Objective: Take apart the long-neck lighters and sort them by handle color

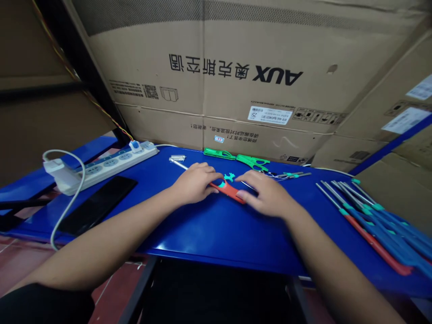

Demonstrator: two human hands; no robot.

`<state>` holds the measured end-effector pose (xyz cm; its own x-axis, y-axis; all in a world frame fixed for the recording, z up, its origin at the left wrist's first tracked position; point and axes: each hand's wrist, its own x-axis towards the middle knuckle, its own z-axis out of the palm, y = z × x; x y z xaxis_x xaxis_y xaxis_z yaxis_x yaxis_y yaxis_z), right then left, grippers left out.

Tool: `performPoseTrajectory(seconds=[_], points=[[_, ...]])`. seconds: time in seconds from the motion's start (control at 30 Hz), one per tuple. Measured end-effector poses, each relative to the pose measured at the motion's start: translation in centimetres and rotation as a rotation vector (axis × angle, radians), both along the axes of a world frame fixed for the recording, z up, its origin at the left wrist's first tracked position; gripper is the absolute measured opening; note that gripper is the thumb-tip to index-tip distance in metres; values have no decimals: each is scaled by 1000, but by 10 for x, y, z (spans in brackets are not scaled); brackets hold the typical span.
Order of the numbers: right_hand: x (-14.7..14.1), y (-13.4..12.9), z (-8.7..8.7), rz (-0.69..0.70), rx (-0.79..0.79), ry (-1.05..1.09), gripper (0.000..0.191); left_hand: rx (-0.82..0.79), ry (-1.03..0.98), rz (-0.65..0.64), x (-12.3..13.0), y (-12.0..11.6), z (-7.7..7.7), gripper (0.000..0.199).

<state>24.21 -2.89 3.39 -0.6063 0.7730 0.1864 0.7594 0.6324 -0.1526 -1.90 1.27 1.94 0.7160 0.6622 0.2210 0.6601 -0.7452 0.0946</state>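
Note:
A red-orange long-necked gas lighter [232, 192] lies slanted across the middle of the blue table, its metal tube pointing to the far left. My left hand [195, 183] is closed around its front part, near a teal piece at the trigger. At the handle end is my right hand [270, 193], fingers curled, the thumb pressing on the handle. Under its fingers a thin metal rod [249, 185] shows; whether it is gripped I cannot tell. Small teal trigger pieces [230, 177] lie just beyond the lighter. Behind them are green lighter casing halves [252, 162].
On the right several blue lighters [381, 220] and a red one [374, 243] are piled. Metal tubes [297, 175] with wires lie behind my right hand. A power strip [111, 166] and a black phone [97, 204] are left. A large cardboard box [209, 99] walls the back.

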Motion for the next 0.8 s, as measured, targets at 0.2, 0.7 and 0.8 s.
performPoseTrajectory(seconds=[0.2,0.7,0.8], points=[[-39,-17,-26,-162,-59,-181,49,165,-35,-8,10,-12,-10,35],[-25,11,-55,-146,-321,843,44,106,-106,-770,30,-43,-24,28],[-27,9,-51,-116,-309,811,42,70,-73,-729,29,-40,-24,29]])
